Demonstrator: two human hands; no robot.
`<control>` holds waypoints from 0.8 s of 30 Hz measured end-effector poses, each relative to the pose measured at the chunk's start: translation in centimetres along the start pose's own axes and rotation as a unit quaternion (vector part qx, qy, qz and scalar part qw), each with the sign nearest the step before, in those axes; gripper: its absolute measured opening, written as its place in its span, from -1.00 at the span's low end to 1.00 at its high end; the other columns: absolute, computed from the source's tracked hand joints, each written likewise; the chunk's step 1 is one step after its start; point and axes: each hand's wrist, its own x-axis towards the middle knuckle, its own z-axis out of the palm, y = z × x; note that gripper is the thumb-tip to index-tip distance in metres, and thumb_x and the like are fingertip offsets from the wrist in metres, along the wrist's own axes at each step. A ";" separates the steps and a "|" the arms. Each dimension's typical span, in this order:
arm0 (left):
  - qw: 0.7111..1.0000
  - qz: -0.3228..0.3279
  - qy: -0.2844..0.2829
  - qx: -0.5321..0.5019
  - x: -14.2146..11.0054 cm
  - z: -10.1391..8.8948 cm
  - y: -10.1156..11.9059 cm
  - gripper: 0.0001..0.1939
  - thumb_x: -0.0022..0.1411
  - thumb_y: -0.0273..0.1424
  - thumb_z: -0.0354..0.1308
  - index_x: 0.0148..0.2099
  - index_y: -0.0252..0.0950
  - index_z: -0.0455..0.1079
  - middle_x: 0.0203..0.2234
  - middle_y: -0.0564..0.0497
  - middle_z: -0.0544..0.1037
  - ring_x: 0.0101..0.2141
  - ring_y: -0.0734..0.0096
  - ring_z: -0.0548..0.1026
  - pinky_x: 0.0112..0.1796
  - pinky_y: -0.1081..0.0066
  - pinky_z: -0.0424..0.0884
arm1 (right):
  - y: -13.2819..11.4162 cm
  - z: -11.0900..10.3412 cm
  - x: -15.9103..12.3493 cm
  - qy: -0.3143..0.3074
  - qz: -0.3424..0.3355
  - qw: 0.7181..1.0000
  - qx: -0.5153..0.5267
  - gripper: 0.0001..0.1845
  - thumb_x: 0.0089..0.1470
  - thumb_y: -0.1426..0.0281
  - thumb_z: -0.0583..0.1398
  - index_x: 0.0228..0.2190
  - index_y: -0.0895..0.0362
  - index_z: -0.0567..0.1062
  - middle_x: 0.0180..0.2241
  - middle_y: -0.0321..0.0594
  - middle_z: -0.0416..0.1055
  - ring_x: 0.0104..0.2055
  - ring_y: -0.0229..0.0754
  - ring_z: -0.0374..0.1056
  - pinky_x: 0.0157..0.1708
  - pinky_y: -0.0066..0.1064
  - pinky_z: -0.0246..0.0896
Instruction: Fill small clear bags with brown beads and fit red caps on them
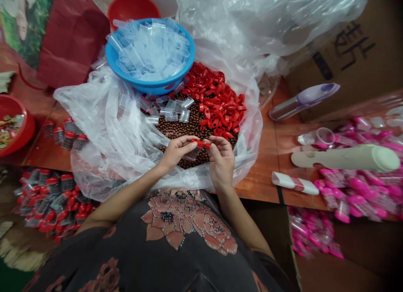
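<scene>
Risk of the small red plastic cap, pinched between the closed fingers of the left hand and right hand just above the loose brown beads, dropping into that heap through any slackened pinch.

The fingers pinch a shiny red plastic cap. Shiny round brown balls lie just past them in a thin, clear plastic bag.
</scene>
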 end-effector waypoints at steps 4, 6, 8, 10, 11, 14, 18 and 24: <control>0.998 -0.033 0.012 -0.049 0.0 -0.1 0.3 -0.64 0.06 -0.24 0.29 -0.09 -0.28 0.47 -0.31 -0.03 0.56 -0.36 0.36 0.54 -0.41 0.31 0.56 | -0.1 -0.1 -0.5 -0.023 -0.029 0.997 -0.063 -0.83 0.12 0.33 0.25 -0.20 0.00 0.49 -0.19 -0.30 0.54 -0.14 -0.24 0.47 -0.04 -0.29 0.41; 0.998 -0.037 0.005 -0.058 -0.1 0.0 0.4 -0.65 0.06 -0.26 0.29 -0.10 -0.28 0.48 -0.32 -0.03 0.56 -0.37 0.36 0.53 -0.41 0.31 0.56 | -0.3 -0.1 -0.4 -0.006 -0.069 0.993 -0.096 -0.76 0.08 0.36 0.28 -0.16 -0.01 0.47 -0.14 -0.30 0.53 -0.11 -0.24 0.45 -0.05 -0.31 0.40; 0.997 -0.044 -0.005 -0.058 -0.2 0.1 0.3 -0.66 0.06 -0.27 0.29 -0.11 -0.28 0.48 -0.33 -0.02 0.55 -0.38 0.38 0.53 -0.42 0.32 0.56 | -0.3 0.0 0.0 0.026 -0.090 0.992 -0.087 -0.69 0.04 0.38 0.31 -0.14 -0.03 0.44 -0.14 -0.31 0.51 -0.13 -0.26 0.45 -0.11 -0.37 0.41; 0.997 -0.051 -0.011 -0.051 -0.3 0.3 0.1 -0.66 0.07 -0.27 0.29 -0.10 -0.29 0.48 -0.31 -0.03 0.56 -0.39 0.39 0.52 -0.43 0.34 0.55 | -0.3 0.0 0.5 0.034 -0.069 0.996 -0.055 -0.68 0.03 0.36 0.32 -0.14 -0.03 0.43 -0.17 -0.33 0.53 -0.18 -0.27 0.47 -0.18 -0.39 0.43; 0.998 -0.051 -0.013 -0.045 -0.3 0.3 -0.1 -0.66 0.07 -0.27 0.28 -0.10 -0.29 0.48 -0.30 -0.04 0.56 -0.38 0.39 0.52 -0.43 0.35 0.54 | -0.4 0.0 0.7 0.020 -0.051 0.997 -0.047 -0.71 0.05 0.35 0.31 -0.15 -0.02 0.44 -0.19 -0.33 0.54 -0.18 -0.26 0.48 -0.17 -0.37 0.44; 0.999 -0.030 -0.018 -0.018 -0.3 0.2 -0.7 -0.62 0.10 -0.26 0.28 -0.04 -0.29 0.45 -0.26 -0.07 0.57 -0.33 0.40 0.52 -0.40 0.41 0.52 | -0.6 -0.3 0.8 -0.064 -0.031 0.991 -0.109 -0.81 0.12 0.30 0.26 -0.18 -0.01 0.53 -0.19 -0.30 0.57 -0.12 -0.21 0.48 -0.03 -0.24 0.41; 1.000 0.013 -0.019 0.004 -0.6 -0.2 -1.0 -0.45 0.15 -0.27 0.28 0.17 -0.26 0.31 -0.25 -0.06 0.57 -0.34 0.42 0.53 -0.35 0.44 0.52 | -1.1 -1.0 0.7 -0.153 -0.131 0.940 -0.277 -0.76 0.18 0.28 0.22 -0.10 -0.07 0.56 -0.13 -0.26 0.56 -0.08 -0.14 0.47 0.02 -0.12 0.37; 0.998 0.019 -0.049 0.021 -1.2 -0.4 -0.3 -0.39 0.20 -0.36 0.21 0.28 -0.25 0.24 -0.16 -0.10 0.56 -0.26 0.40 0.53 -0.27 0.42 0.54 | -0.9 -2.2 1.4 -0.253 -0.216 0.868 -0.369 -0.36 -0.02 0.20 0.37 0.11 -0.08 0.41 0.09 -0.16 0.46 0.10 0.04 0.38 0.10 0.04 0.31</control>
